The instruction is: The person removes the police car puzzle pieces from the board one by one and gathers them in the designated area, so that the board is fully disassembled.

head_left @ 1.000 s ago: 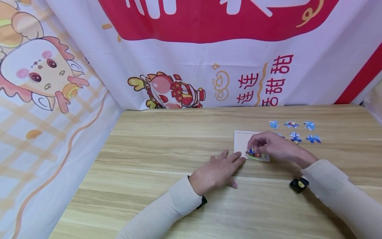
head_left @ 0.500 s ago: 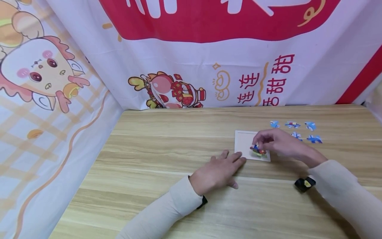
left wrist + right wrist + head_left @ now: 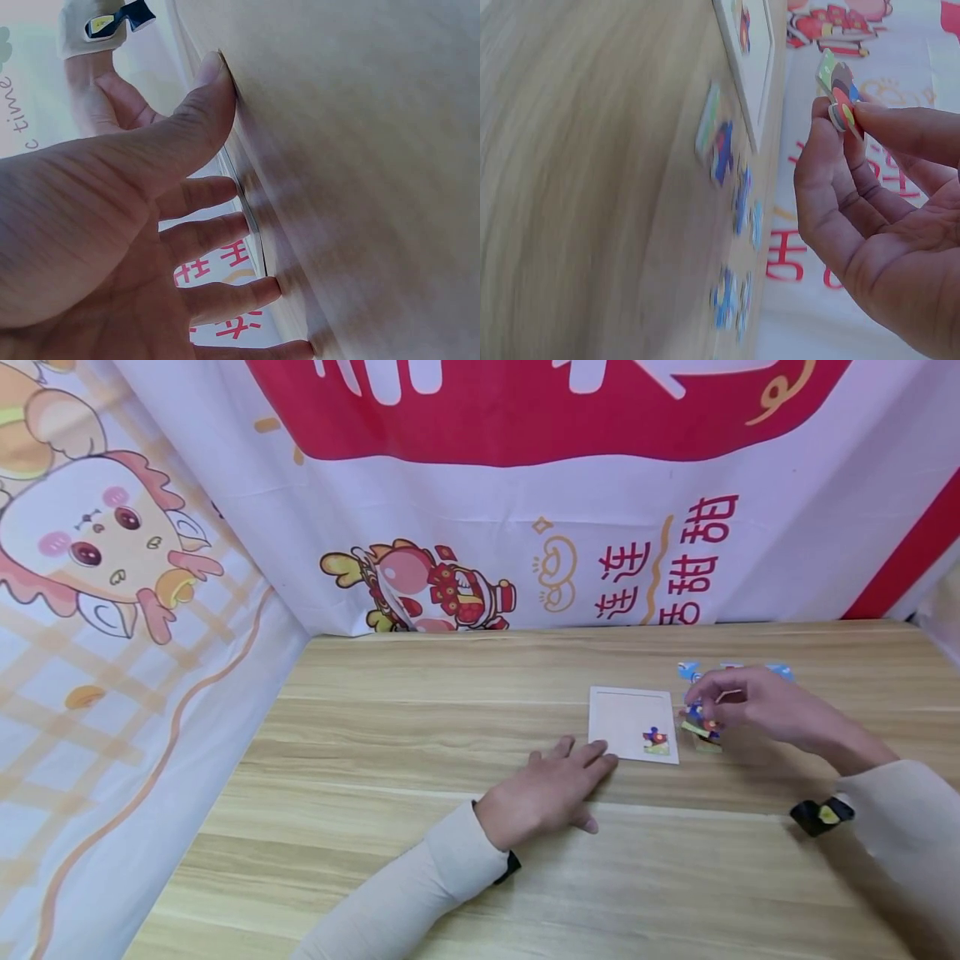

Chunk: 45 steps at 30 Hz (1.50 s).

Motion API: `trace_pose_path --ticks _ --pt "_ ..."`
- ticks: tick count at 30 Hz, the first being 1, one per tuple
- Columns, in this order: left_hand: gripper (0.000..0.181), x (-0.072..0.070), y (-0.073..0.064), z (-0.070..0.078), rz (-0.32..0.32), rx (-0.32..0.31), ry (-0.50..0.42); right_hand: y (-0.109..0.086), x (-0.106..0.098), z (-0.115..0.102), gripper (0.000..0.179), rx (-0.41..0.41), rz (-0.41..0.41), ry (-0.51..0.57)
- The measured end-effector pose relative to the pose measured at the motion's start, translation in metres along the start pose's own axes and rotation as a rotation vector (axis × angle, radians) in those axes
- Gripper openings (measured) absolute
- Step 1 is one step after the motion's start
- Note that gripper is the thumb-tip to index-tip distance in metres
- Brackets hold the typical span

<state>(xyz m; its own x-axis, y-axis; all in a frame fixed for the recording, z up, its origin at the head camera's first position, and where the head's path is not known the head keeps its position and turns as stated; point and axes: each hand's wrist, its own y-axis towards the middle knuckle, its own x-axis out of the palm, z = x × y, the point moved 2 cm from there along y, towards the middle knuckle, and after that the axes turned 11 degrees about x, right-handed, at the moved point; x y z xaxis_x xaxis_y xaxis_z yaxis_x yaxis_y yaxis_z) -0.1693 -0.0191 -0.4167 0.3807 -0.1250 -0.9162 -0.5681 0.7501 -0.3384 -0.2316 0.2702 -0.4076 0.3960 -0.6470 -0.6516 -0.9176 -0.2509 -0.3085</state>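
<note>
A white puzzle tray point(image 3: 622, 718) lies on the table, with one colourful jigsaw piece point(image 3: 656, 741) in its near right corner. My left hand point(image 3: 543, 793) rests spread on the table, fingertips at the tray's near left corner; the left wrist view shows its fingers point(image 3: 206, 236) straight along the edge. Just right of the tray, my right hand point(image 3: 757, 706) pinches a jigsaw piece point(image 3: 841, 94) with green, red and blue print between thumb and fingers, raised above the table. Beneath it lies another green-edged piece point(image 3: 707, 745), partly covered by the hand.
More blue jigsaw pieces point(image 3: 724, 300) lie on the table right of the tray, mostly hidden behind the right hand in the head view. A printed cloth point(image 3: 450, 510) hangs along the table's far edge, and another point(image 3: 112, 693) on the left.
My right hand has moved right from over the tray to beside it, uncovering the piece in the tray's corner and covering loose pieces. My left hand has stayed still.
</note>
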Motion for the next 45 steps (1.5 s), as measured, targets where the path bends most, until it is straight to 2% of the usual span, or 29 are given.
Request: trace_pose_path --ticks 6,18,30,45 --pt "0.089 0.000 0.000 -0.001 0.000 0.007 -0.006 -0.005 -0.013 0.015 0.024 0.066 0.003 -0.023" --pt "0.089 0.000 0.000 -0.001 0.004 0.009 -0.005 -0.007 -0.024 0.038 0.027 0.114 -0.029 -0.116" --pt "0.088 0.000 0.001 0.000 -0.004 -0.001 -0.001 -0.001 -0.023 0.050 0.026 0.131 -0.106 -0.143" --pt "0.088 0.000 0.000 0.000 -0.001 -0.001 -0.007 0.001 -0.021 0.052 0.027 0.110 -0.077 -0.221"
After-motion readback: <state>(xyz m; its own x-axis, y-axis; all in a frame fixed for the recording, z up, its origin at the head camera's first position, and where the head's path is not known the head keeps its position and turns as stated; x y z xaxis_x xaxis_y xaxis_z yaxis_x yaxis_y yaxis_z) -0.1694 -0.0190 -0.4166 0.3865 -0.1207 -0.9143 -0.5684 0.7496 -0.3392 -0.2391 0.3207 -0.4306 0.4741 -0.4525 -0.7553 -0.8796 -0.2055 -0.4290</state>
